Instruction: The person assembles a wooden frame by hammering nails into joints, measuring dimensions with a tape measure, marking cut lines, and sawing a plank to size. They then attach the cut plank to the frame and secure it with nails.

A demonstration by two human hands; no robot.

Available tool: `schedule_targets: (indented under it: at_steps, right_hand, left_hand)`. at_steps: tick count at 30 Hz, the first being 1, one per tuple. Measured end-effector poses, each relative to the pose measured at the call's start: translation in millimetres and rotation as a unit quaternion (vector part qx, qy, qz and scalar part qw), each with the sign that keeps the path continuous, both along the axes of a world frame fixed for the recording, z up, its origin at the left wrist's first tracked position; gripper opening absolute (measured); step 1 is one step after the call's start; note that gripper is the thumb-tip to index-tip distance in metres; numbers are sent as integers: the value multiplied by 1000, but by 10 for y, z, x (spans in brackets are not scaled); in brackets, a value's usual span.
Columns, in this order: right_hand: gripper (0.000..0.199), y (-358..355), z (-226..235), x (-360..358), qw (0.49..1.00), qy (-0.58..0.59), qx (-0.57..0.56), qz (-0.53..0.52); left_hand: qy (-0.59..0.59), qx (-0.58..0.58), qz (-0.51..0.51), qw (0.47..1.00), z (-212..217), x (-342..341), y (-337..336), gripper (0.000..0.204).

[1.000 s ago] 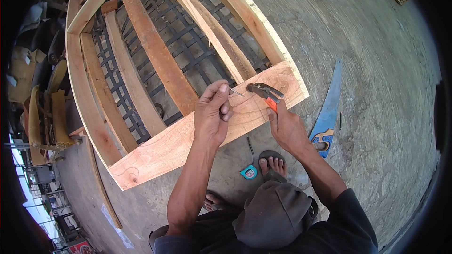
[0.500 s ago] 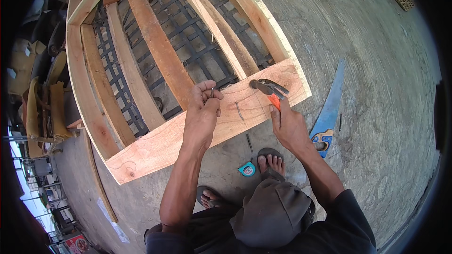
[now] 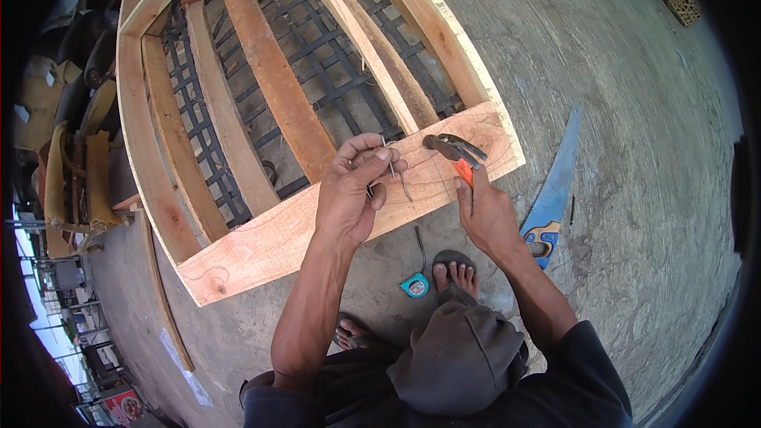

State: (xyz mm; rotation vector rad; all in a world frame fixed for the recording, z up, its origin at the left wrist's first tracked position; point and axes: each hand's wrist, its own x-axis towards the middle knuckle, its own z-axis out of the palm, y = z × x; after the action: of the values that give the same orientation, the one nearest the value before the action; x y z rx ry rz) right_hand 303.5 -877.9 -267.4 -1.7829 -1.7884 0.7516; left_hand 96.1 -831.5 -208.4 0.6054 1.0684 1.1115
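My left hand is pinched around nails above the front board of a wooden frame; one nail sticks up past the fingertips. My right hand grips a claw hammer by its orange handle. The dark hammer head is over the board's right half; whether it touches the wood I cannot tell. Between the left fingers and the hammer, a thin grey curved piece shows on the board, its kind unclear.
Wooden slats and woven black straps lie within the frame. A blue handsaw rests on the concrete floor at right. By my feet sits a turquoise tape measure. A long wood strip lies at left.
My left hand has shifted right toward the hammer, and its fingers have turned so a nail now points up. The right hand and hammer have barely moved.
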Motion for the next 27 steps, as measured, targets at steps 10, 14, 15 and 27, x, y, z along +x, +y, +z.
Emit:
schedule_targets:
  at_steps: [10,14,15,27]
  right_hand:
    - [26,2,-4,-3,1000,-13,13,1]
    - [26,8,-8,-7,1000,-12,14,1]
    - [26,7,5,-21,1000,-9,11,3]
    - [27,12,-47,-13,1000,-5,9,4]
  left_hand:
    - [63,13,-69,996,-13,92,59,27]
    - [259,135,-10,956,-218,174,92,17]
    - [303,205,12,931,-346,162,125,16]
    - [426,265,24,865,-490,282,214,11]
